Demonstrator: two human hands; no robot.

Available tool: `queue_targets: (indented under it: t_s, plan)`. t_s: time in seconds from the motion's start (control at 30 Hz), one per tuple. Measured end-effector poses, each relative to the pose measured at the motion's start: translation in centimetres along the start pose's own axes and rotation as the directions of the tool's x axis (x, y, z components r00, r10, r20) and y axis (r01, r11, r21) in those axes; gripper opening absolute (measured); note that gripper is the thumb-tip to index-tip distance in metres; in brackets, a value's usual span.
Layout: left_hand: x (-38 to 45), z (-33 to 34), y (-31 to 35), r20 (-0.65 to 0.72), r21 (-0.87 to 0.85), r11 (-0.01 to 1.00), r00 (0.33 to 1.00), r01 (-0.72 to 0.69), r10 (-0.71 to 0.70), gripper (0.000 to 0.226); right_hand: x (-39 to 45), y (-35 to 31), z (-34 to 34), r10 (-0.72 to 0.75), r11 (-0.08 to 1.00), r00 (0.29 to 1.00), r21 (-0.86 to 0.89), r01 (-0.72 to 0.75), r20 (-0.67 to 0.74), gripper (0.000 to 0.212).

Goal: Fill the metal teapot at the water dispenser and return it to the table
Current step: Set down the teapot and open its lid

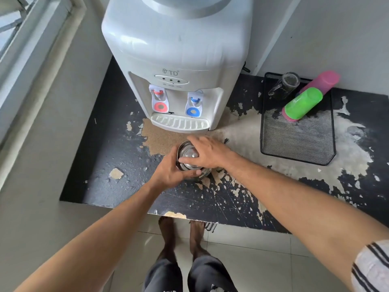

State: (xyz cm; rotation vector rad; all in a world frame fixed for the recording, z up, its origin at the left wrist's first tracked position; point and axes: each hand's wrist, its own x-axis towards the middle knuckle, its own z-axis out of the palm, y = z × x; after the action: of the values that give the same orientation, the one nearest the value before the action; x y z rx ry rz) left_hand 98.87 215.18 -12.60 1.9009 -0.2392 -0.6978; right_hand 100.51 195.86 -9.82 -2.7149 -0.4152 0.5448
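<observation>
Gripping the metal teapot (190, 160) on the worn countertop (105, 157) just before the water dispenser (179, 60), the left hand (170, 171) wraps its body while the right hand (207, 152) pinches the lid; I judge it rigid, smooth, slippery when wet, heavier once filled, so hold the body

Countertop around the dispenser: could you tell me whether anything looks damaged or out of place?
Yes: the black countertop coating has peeled in large patches, baring pale board before the water dispenser and round the mesh tray.
</observation>
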Motion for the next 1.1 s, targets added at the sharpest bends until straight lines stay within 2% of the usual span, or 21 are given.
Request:
queue_targets:
  t_s: [0.1, 0.27, 0.33, 0.67, 0.77, 0.87, 0.93, 1.1]
  plan:
    - [-0.2, 0.0, 0.2, 0.016, -0.017, 1.0, 1.0, 0.01, -0.01, 0.11, 0.3, -0.2, -0.2, -0.02, 0.997, 1.0, -0.072, 0.022, 0.022, 0.075]
    - [-0.2, 0.0, 0.2, 0.024, -0.029, 0.999, 0.999, 0.025, -0.024, 0.107, 0.3, -0.7, -0.3, -0.027, 0.997, 0.999, -0.075, 0.028, 0.017, 0.05]
    - [-0.1, 0.0, 0.1, 0.025, -0.042, 0.999, 0.999, 0.028, -0.027, 0.106, 0.3, -0.9, -0.3, -0.027, 0.998, 1.0, -0.061, 0.028, 0.007, 0.047]
    - [-0.2, -0.3, 0.0, 0.047, -0.04, 0.999, 0.999, 0.006, -0.004, 0.106, -0.3, -1.0, -0.3, -0.015, 0.999, 0.996, -0.041, 0.012, -0.085, 0.052]
    - [0.1, -0.4, 0.1, 0.054, -0.041, 0.999, 0.998, -0.01, 0.012, 0.1, -0.8, -0.7, -0.2, 0.008, 1.0, 0.998, -0.004, -0.008, -0.055, 0.082]
    - [0.5, -0.6, 0.0, 0.067, -0.048, 0.999, 0.998, -0.014, 0.017, 0.101, -1.4, -0.5, 0.0, 0.141, 0.981, 0.99, 0.139, -0.135, -0.031, 0.108]
    - [0.6, -0.6, -0.3, 0.061, -0.044, 0.999, 0.998, -0.027, 0.03, 0.101, -1.6, -0.6, 0.2, 0.2, 0.967, 0.979, 0.173, -0.189, -0.045, 0.103]
    - [0.5, 0.0, -0.6, 0.001, -0.026, 0.997, 0.998, -0.067, 0.067, 0.106, -1.7, -1.2, 0.4, 0.2, 0.966, 0.977, 0.179, -0.185, -0.069, 0.079]
